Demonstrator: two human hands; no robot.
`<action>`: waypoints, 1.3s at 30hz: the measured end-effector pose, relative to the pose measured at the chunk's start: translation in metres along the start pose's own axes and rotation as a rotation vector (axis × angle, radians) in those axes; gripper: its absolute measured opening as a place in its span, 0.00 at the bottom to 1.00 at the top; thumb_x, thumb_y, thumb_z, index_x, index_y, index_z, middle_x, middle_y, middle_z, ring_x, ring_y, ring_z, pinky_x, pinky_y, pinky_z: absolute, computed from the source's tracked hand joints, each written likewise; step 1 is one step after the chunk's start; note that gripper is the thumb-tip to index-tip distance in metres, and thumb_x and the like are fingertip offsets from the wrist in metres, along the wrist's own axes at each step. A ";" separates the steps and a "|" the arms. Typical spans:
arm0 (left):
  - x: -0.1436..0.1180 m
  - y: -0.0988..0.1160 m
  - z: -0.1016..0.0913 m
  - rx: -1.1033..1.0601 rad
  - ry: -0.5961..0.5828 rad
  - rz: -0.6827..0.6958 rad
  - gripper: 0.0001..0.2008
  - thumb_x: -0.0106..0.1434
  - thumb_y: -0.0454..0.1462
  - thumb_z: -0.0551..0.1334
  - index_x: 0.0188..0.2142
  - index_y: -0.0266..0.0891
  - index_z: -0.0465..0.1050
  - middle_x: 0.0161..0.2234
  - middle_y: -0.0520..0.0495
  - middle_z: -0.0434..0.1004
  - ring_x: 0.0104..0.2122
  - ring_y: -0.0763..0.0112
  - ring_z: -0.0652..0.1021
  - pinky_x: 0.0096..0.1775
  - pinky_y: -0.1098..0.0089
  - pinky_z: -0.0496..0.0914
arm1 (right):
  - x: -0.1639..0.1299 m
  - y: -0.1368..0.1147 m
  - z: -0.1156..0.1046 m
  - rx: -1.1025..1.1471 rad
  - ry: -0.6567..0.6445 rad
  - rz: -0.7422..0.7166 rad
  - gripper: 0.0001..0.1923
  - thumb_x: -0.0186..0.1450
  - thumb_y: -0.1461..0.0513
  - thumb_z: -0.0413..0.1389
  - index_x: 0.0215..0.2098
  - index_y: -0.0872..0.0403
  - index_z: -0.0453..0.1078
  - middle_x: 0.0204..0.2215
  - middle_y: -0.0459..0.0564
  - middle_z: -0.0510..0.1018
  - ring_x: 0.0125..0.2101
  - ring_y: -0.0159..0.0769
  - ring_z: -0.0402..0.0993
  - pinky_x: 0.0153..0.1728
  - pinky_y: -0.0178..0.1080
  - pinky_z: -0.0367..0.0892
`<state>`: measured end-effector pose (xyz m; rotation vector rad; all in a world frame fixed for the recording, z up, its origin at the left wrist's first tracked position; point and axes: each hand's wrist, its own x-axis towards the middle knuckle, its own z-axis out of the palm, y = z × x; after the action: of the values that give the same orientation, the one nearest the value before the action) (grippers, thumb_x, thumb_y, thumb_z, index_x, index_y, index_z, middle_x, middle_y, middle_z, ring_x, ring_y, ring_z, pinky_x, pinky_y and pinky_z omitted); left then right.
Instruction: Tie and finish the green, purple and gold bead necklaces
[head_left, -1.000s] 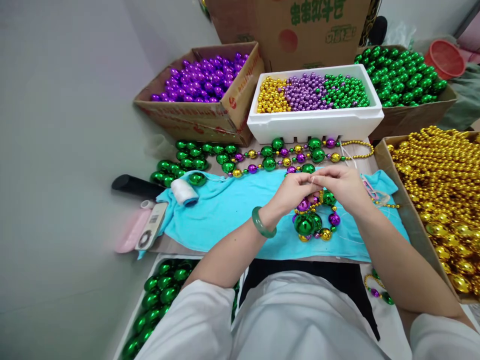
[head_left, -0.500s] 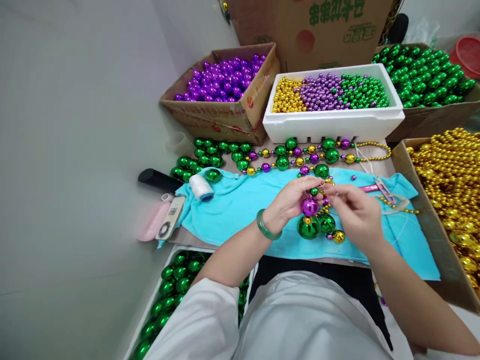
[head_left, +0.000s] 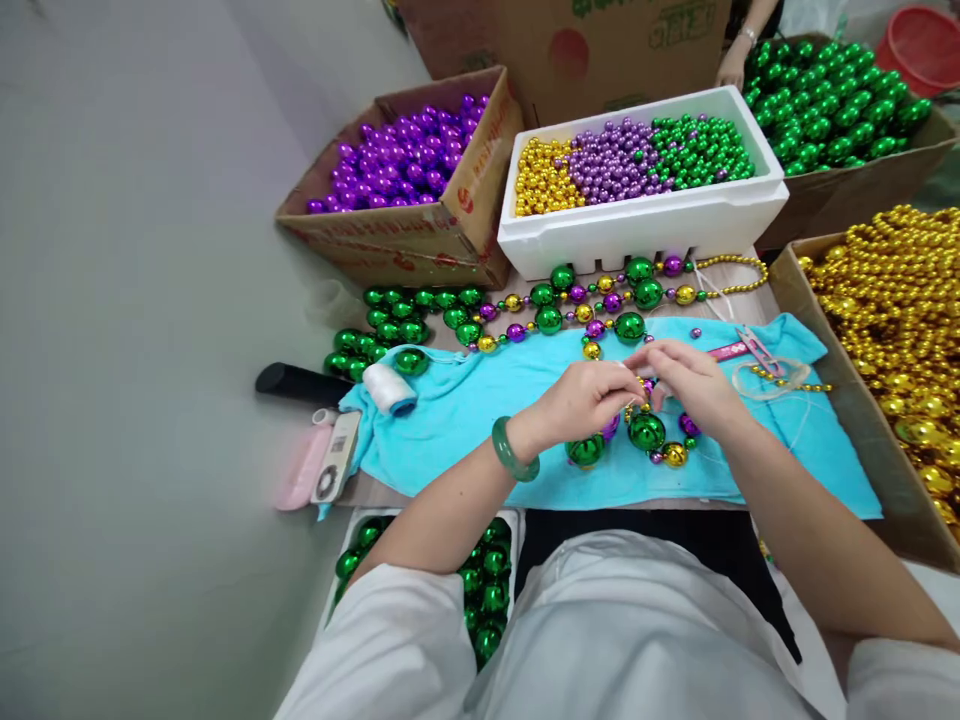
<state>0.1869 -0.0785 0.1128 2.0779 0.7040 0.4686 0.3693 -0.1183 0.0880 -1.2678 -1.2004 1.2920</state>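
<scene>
The left hand (head_left: 589, 402), a green bangle (head_left: 515, 450) on its wrist, has thumb and fingertips pinched together at the top of a bead string (head_left: 646, 432). The right hand (head_left: 694, 390) meets it from three o'clock, fingers bent; whether it grips anything cannot be told. The bead string, in green, purple and gold, sits at six o'clock from the fingertips, over a turquoise cloth (head_left: 465, 440) spread on the desk (head_left: 375, 491).

Seen from the hands, a longer strand (head_left: 549, 319) lies near eleven o'clock, a thread spool (head_left: 385, 386) at nine, and pink snips (head_left: 759, 350) between two and three. A white foam box (head_left: 637, 232) of small gold, purple and green beads stands at twelve. Cardboard boxes hold purple beads (head_left: 405, 160) between ten and eleven, green beads (head_left: 832, 105) near one and gold beads (head_left: 892, 310) near three. Another person's hand (head_left: 731, 70) shows around one o'clock, beside the green beads.
</scene>
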 end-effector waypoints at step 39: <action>-0.005 -0.100 0.048 0.475 0.411 0.564 0.14 0.64 0.28 0.54 0.47 0.38 0.72 0.50 0.38 0.77 0.55 0.64 0.74 0.53 0.62 0.73 | 0.039 0.054 -0.002 0.586 -0.319 0.508 0.07 0.48 0.66 0.65 0.27 0.61 0.76 0.20 0.47 0.73 0.20 0.26 0.66 0.20 0.30 0.64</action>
<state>0.1797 -0.0652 0.0030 2.6705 0.4721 1.1608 0.3711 -0.0842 0.0304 -0.9718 -0.6212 2.0928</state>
